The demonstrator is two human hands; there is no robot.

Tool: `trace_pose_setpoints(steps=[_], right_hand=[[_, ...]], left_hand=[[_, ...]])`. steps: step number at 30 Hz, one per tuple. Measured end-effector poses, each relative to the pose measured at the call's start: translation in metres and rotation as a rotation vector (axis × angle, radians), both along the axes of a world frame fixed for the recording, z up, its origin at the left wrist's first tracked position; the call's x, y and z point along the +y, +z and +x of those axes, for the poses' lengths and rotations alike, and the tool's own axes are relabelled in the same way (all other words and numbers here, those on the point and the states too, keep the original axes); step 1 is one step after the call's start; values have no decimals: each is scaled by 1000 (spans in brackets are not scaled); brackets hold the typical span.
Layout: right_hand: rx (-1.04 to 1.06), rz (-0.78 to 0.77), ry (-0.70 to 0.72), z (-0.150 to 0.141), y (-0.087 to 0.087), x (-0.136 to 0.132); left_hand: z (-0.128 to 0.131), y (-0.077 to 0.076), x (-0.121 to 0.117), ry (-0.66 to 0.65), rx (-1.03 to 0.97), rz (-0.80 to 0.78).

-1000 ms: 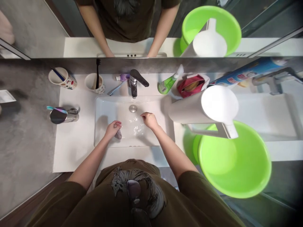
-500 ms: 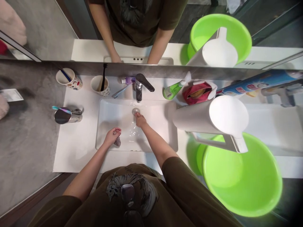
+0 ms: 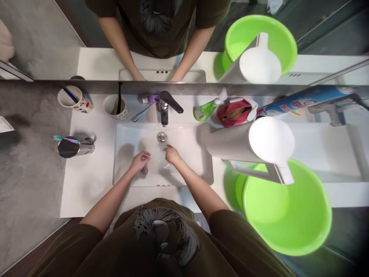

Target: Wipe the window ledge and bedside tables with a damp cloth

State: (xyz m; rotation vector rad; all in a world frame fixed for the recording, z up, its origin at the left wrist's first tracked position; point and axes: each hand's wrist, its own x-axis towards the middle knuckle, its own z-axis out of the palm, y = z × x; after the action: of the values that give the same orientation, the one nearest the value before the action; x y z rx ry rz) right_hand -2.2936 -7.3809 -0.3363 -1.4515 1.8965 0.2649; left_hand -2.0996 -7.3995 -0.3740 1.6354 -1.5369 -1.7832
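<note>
From my station I read the head-camera feed as follows. The person's left hand (image 3: 140, 161) is closed around a small grey wad (image 3: 144, 171), probably cloth, though the exact material is too small for me to confirm. The wad protrudes below the fist and sits just above the floor of a white rectangular sink basin (image 3: 188, 154), near its front edge. The right hand (image 3: 173, 155) is apart from the left, and its fingers (image 3: 167, 148) curve loosely down toward the basin floor. It is not closed, and I can confirm no held object. It is the hand nearest the chrome drain (image 3: 162, 137), with water glinting on the basin floor beneath it. Behind the drain stands a chrome single-lever faucet (image 3: 164, 109). On the white countertop (image 3: 86, 184), a ceramic cup (image 3: 115, 107) holds a dark toothbrush (image 3: 119, 96), and a light-blue toothbrush (image 3: 141, 113) lies beside a toothpaste tube (image 3: 150, 99). Left of the basin stands a steel tumbler (image 3: 75, 147). To the right are a green pump bottle (image 3: 205, 109) and a red pouch (image 3: 236, 114). Beyond the sink's right side, a white jug (image 3: 248, 140) appears above a lime-green plastic tub (image 3: 285, 215).
</note>
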Motion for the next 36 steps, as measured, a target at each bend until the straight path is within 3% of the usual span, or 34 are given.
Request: trace_pose_setpoints(steps=[4,7,9,14,17,18,20,23,25,27,30,33,36], right_hand=[[-204,-186,-61,-14,44,19],[-566,-408,-190,-22,55,28],[-589,-400,-253,-21,47,33],[-315,-243,-262,-10,17,57],[-195,-275,-258,-13,24,83],[-128,-355,-278,-18,34,94],[75,-655,-406,-35,61,121],[490,-1223,-784,-79,111,160],[569,-1377,-1016,-115,135,177],[326,-1303,-1188,-149,147,184],[-126,-1094,-1308,-181,147,178],[-415,-1028,-1245,-179,143,167],[-661,-1003,-1116,-152,143,158]], left_hand=[[-2,32,-11,-105,207,-54],[-5,46,-19,-149,347,-47],[-11,43,-21,-119,286,-37],[-28,16,-11,-14,65,-126],[-30,10,-7,-7,24,-159],[-29,12,-7,-12,16,-164],[-28,19,-11,-37,20,-163],[-28,37,-24,-77,50,-150],[-31,52,-35,-81,72,-150],[-35,68,-45,-80,101,-149],[-45,90,-59,-67,160,-124],[-55,108,-70,-26,226,-86],[-61,123,-78,19,284,-61]])
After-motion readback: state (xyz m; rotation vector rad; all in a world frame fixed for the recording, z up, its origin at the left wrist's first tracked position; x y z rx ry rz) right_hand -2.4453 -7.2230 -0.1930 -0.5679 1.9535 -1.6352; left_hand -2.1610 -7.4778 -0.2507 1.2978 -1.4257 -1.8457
